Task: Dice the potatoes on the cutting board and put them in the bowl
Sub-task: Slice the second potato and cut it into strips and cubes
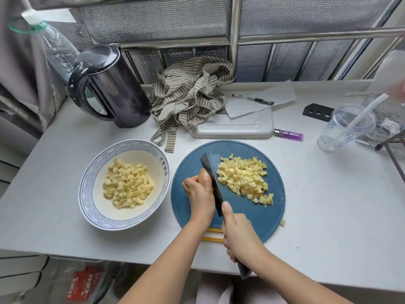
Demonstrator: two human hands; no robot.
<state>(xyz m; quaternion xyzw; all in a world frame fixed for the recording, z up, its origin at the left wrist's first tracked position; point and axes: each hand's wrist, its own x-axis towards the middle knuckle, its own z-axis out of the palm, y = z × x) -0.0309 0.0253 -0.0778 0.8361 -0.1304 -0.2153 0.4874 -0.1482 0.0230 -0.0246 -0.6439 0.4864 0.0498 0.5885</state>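
Two dice heaps: board heap point(243, 178) on cutting board point(252, 218), bowl heap point(127, 185) in bowl point(85, 189) at its 9 o'clock.
Left grip point(200, 191): holds potato piece point(201, 174) against knife point(211, 181) blade.
Right grip point(238, 235): clasps knife handle.

The bowl point(86, 191) carries four blue Chinese characters on its inner rim, too small to read surely. A red packet point(84, 286) below the worktop point(328, 205) bears blurred white characters.

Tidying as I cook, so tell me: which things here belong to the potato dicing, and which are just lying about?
Job: knife, blue cutting board, potato piece under the left hand, diced potato, bowl.
Lying about: kettle, striped cloth, pen, lighter, plastic cup, white tray.
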